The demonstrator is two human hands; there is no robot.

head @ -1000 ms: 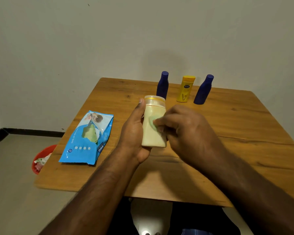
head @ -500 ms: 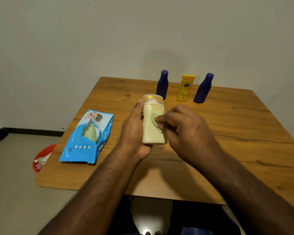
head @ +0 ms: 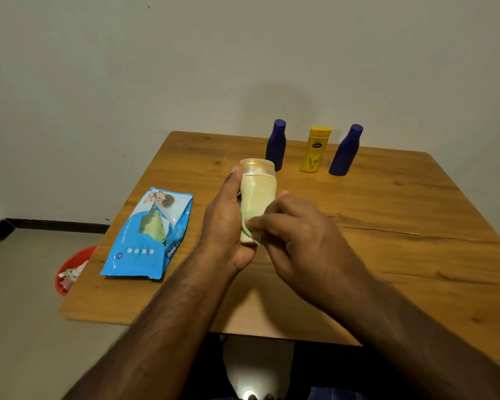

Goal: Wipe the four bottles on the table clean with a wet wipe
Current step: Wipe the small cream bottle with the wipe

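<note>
The square wooden table (head: 387, 215) has a smooth, faintly sheened top with dark grain streaks and knots. The cream plastic bottle (head: 257, 194) looks smooth and matt, its cap translucent. The pale green wet wipe (head: 247, 223) is soft, crumpled cloth. The blue wipes packet (head: 147, 235) near the table's left edge is glossy plastic film. Two dark blue plastic bottles (head: 275, 145) (head: 345, 151) appear matt; the yellow plastic bottle (head: 315, 150) is slightly glossy.

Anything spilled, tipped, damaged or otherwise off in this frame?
Nothing stands out. The two blue bottles and the yellow bottle stand upright at the back of the table. The left hand holds the cream bottle while the right hand presses a wet wipe on it.
</note>
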